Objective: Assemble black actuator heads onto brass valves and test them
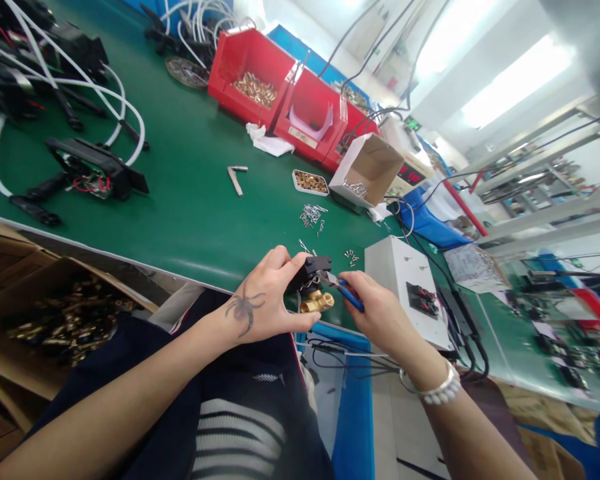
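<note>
My left hand (265, 293) is closed around a black plastic part with a brass fitting (317, 302) at its lower end, held just off the table's front edge. In my right hand (380, 307) is a pair of blue-handled pliers (351, 293). The metal jaws of the pliers touch the black part near a small silver clip. Behind my hands, a loose pile of silver clips (312, 215) lies on the green table (195, 200). A few small screws (351, 257) lie to the right of the black part.
Beyond the clips are a tray of brass pieces (310, 182), an open cardboard box (375, 167) and red bins (250, 73). A bent metal tool (237, 180) lies left of them. Black assemblies with white cables (95, 167) fill the left. A white box (405, 287) stands at right.
</note>
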`<state>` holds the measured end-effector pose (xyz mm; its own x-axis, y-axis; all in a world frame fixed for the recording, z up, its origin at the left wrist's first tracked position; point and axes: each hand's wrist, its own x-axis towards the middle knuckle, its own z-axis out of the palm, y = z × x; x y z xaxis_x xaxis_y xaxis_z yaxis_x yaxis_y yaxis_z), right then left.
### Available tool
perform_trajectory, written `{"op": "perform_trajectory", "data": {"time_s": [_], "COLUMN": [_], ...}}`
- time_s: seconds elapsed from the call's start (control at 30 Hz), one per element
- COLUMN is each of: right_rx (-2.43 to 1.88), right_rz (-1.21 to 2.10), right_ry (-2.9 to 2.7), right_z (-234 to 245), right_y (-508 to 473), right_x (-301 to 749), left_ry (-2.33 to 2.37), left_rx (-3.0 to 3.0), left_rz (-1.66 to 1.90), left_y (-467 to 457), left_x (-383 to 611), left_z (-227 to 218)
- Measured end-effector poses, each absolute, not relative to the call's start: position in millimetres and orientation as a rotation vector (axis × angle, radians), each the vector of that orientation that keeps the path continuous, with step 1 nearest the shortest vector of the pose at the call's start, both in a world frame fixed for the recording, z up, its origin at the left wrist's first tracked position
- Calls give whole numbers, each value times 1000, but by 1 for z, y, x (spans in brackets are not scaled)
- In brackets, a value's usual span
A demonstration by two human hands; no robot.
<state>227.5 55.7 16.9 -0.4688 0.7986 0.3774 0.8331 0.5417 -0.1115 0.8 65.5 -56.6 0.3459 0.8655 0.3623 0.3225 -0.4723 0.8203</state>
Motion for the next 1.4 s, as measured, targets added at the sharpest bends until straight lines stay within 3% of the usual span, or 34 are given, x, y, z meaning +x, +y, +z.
{"op": "perform_trajectory", "data": {"time_s": [0.2,0.37,0.53,0.7,0.83,1.0,1.17,1.3,1.4], "right_rx": [-1381,-1448,-1405,-1381,-1391,-1469,-1359,-1306,-1411], "right_rz": [-358,-66,-386,-77,-335,-45,-497,-228,-299], "right_ry": [-1881,-2484,-2016,-2453,-1856,-2561,-1943,-2449,-2250], "right_z": [17,26,28,22,24,23,27,29,32], "right_y": [55,56,53,54,56,53,50,48,47], "right_x": [229,225,224,222,225,228,226,223,225], "left_ry": [1006,1002,1001,992,976,977,954,961,969], "left_rx": [1975,1992,2002,2038,2049,2041,2054,2051,2050], "left_rz": [1111,1083,1084,1088,1095,1081,1109,1103,1098], "left_y": [66,65,66,66,67,67,68,68,68], "left_x": [1,1,2,2,1,1,2,4,4], "left_z": [-59,-58,-57,-57,-57,-56,-57,-59,-60]}}
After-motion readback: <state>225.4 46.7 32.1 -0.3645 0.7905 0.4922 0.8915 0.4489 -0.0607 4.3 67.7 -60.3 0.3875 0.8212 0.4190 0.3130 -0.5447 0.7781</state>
